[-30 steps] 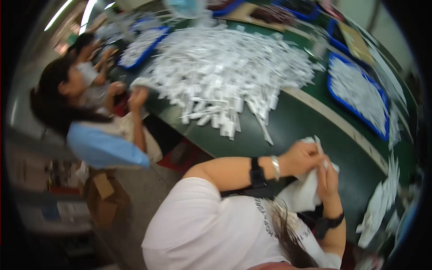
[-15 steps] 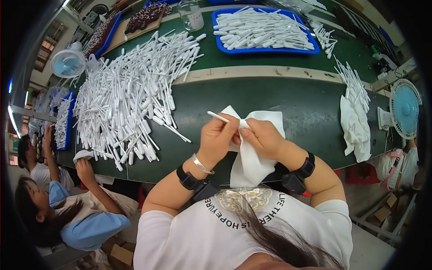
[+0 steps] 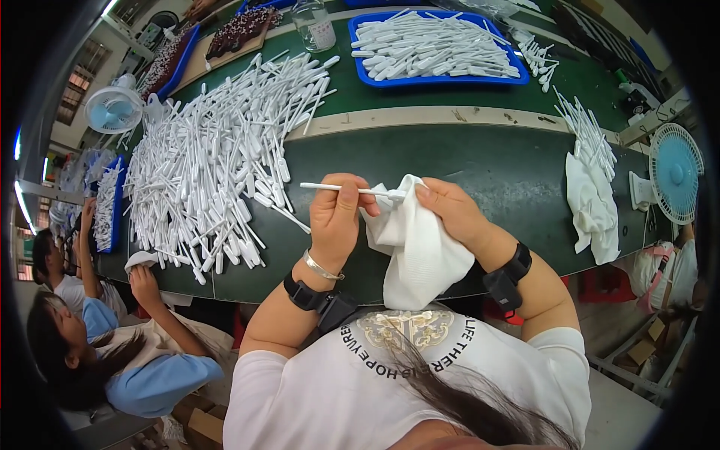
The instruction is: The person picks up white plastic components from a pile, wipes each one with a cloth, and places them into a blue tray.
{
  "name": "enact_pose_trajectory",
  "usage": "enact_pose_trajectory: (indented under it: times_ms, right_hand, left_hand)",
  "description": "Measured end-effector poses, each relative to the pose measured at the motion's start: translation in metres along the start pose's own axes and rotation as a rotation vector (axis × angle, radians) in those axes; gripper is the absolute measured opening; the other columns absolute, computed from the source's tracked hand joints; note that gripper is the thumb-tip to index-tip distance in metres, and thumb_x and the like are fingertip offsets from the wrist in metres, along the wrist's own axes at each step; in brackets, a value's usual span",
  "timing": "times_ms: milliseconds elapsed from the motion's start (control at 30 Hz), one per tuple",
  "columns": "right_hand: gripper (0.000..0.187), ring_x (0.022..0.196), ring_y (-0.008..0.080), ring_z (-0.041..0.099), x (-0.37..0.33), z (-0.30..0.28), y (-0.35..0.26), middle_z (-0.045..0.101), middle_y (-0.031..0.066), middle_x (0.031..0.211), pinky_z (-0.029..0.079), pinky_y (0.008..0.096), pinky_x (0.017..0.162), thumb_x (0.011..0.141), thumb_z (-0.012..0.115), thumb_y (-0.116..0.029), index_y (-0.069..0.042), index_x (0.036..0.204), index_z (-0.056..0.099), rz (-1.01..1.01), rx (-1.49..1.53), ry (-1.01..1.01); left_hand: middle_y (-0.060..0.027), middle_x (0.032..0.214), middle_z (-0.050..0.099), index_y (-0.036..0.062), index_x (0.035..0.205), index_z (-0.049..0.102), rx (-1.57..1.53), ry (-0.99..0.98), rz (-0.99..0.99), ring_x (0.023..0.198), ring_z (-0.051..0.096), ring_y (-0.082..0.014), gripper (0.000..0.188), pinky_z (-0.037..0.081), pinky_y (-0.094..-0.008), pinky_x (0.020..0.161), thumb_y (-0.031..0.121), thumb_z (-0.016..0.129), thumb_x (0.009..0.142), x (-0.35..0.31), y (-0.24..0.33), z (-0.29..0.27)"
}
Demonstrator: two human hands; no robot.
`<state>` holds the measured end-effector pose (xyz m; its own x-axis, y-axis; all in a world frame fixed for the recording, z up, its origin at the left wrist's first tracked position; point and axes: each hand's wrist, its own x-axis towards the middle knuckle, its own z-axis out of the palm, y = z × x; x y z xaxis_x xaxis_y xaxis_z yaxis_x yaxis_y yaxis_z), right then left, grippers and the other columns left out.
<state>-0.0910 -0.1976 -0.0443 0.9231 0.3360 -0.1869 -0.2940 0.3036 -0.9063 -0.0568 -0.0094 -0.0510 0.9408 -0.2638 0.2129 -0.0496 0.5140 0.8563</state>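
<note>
In my left hand (image 3: 335, 214) a slim white plastic stick (image 3: 318, 186) is pinched between thumb and fingers. It lies nearly level, with its wider end pointing right at a white cloth (image 3: 427, 255). My right hand (image 3: 452, 211) grips the upper part of that cloth, thumb on top, and the rest hangs down in front of my shirt. The stick's wide end sits against the cloth's fold; whether it touches cannot be told. Left of my hands, a large heap of similar white sticks (image 3: 214, 150) covers the green table (image 3: 517, 165).
A blue tray (image 3: 442, 82) of white sticks stands beyond a pale strip. At right are more sticks (image 3: 589, 135), a crumpled white cloth (image 3: 592, 206) and a fan (image 3: 675, 172). A glass bottle (image 3: 315, 26) stands far back. Co-workers sit at left, one holding a cloth (image 3: 140, 259).
My hands have moved apart; the left went left with the stick, baring more of it from the cloth. The cloth has been shifted and refolded in my right hand.
</note>
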Motion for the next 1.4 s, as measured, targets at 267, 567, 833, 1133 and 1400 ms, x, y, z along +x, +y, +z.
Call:
enact_pose_trajectory:
  times_ms: [267,567,833,1133,1400]
  right_hand:
    - [0.020,0.078,0.0087,0.056,0.002,-0.004,0.000,0.057,0.0038,0.089,0.046,0.0225,0.068,0.088,0.048,-0.021,-0.003,0.098,0.050,-0.090,0.245,0.044]
    - [0.016,0.078,0.0083,0.054,-0.003,0.004,0.005,0.057,0.0030,0.088,0.046,0.0228,0.070,0.085,0.054,-0.014,-0.003,0.096,0.050,-0.165,0.113,-0.007]
    - [0.018,0.078,0.0100,0.056,-0.002,-0.017,-0.010,0.057,0.0037,0.088,0.046,0.0232,0.069,0.088,0.048,-0.019,-0.004,0.099,0.050,-0.189,0.130,0.138]
    - [0.023,0.081,0.0131,0.057,0.002,0.011,0.004,0.057,0.0065,0.095,0.047,0.0267,0.071,0.091,0.042,-0.023,-0.005,0.104,0.049,-0.218,0.074,0.195]
    - [0.021,0.077,0.0082,0.054,-0.009,-0.001,-0.012,0.057,0.0029,0.088,0.045,0.0241,0.069,0.089,0.047,-0.021,-0.004,0.102,0.049,-0.230,0.238,0.277]
  left_hand:
    - [-0.0064,0.076,0.055,0.0056,0.093,0.049,-0.352,0.111,-0.282,0.064,0.054,-0.0139,0.016,0.046,-0.0249,0.060,0.020,0.043,0.091,0.006,-0.009,0.008]
    - [-0.0054,0.077,0.055,0.0054,0.092,0.049,-0.479,-0.153,-0.545,0.066,0.054,-0.0144,0.016,0.045,-0.0255,0.060,0.020,0.043,0.090,0.005,-0.016,-0.005]
    - [-0.0072,0.082,0.056,0.0052,0.092,0.049,-0.320,-0.244,-0.360,0.077,0.053,-0.0155,0.014,0.042,-0.0269,0.071,0.017,0.042,0.090,0.006,0.004,0.004]
    - [-0.0111,0.097,0.058,0.0020,0.102,0.049,0.681,-0.304,-0.181,0.086,0.055,-0.0204,0.019,0.043,-0.0298,0.074,0.013,0.042,0.088,-0.010,-0.015,0.017]
    - [-0.0161,0.081,0.058,0.0041,0.096,0.055,0.853,-0.398,-0.250,0.072,0.058,-0.0275,0.017,0.045,-0.0307,0.066,0.013,0.044,0.086,-0.015,-0.010,0.029]
